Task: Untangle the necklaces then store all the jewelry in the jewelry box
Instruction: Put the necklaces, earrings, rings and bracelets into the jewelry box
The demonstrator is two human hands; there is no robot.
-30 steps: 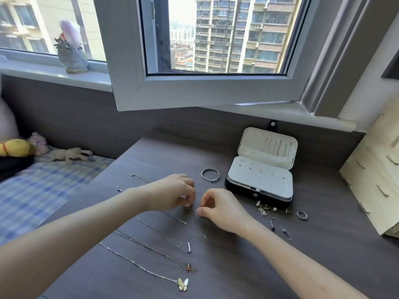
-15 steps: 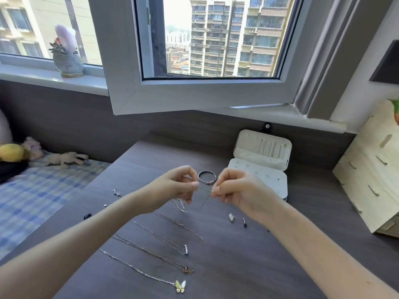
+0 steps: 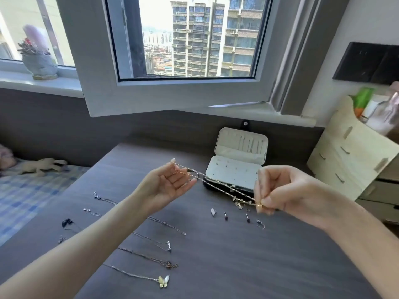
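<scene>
A thin gold necklace chain [image 3: 220, 187] stretches in the air between my hands. My left hand [image 3: 166, 185] is palm up with the chain draped over its fingers. My right hand [image 3: 278, 190] pinches the chain's end between thumb and forefinger. Behind the chain, the black jewelry box [image 3: 233, 169] stands open with its cream lid up. Several necklaces lie in rows on the dark desk [image 3: 237, 266], the nearest with a butterfly pendant [image 3: 163, 281]. Small earrings [image 3: 237, 216] and a clump of jewelry [image 3: 238, 203] lie in front of the box.
An open window sash [image 3: 172, 98] hangs over the back of the desk. A pale wooden drawer unit [image 3: 354, 160] stands at the right. A bed with checked sheets [image 3: 28, 195] and soft toys lies to the left. A potted ornament [image 3: 38, 55] sits on the sill.
Both hands rose off the desk with a chain and moved apart, so it now hangs stretched between them. My left hand turned palm up. The view shifted slightly.
</scene>
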